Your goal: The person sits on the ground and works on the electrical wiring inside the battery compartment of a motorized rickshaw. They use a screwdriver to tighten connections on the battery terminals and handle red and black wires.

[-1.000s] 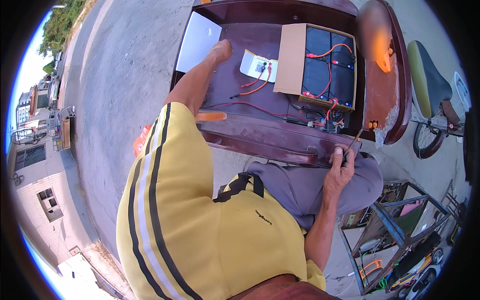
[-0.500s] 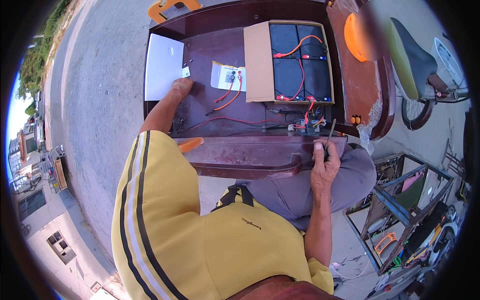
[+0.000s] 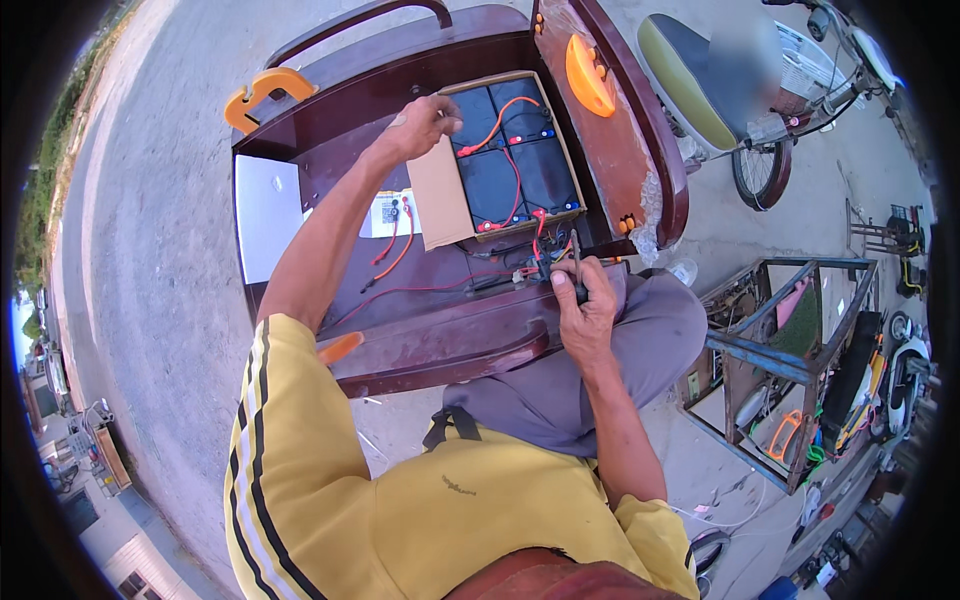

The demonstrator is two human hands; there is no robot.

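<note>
My left hand [image 3: 428,122] is over the open cardboard box [image 3: 437,205], close to the upper left of the black batteries [image 3: 487,182]. Its fingers are pinched together; whatever is between them is too small to make out. My right hand [image 3: 588,308] is wrapped round the dark handle of a screwdriver [image 3: 576,246], its thin shaft pointing up beside a cluster of wires [image 3: 535,262]. Red leads [image 3: 518,180] join battery terminals marked by red and blue caps. Left of the box, two loose short leads [image 3: 404,238] lie across a printed packet [image 3: 383,215].
The batteries sit in a maroon vehicle bed [image 3: 350,125] with raised walls. A white flat box [image 3: 267,215] lies at its left end. Orange plastic pieces [image 3: 590,78] are on its walls. Right of it stand a bicycle [image 3: 762,165] and a rusty metal frame [image 3: 775,350].
My left hand has moved from beside the white box, up and right to the batteries. My right hand keeps the screwdriver, now nearer the wires. The view has shifted.
</note>
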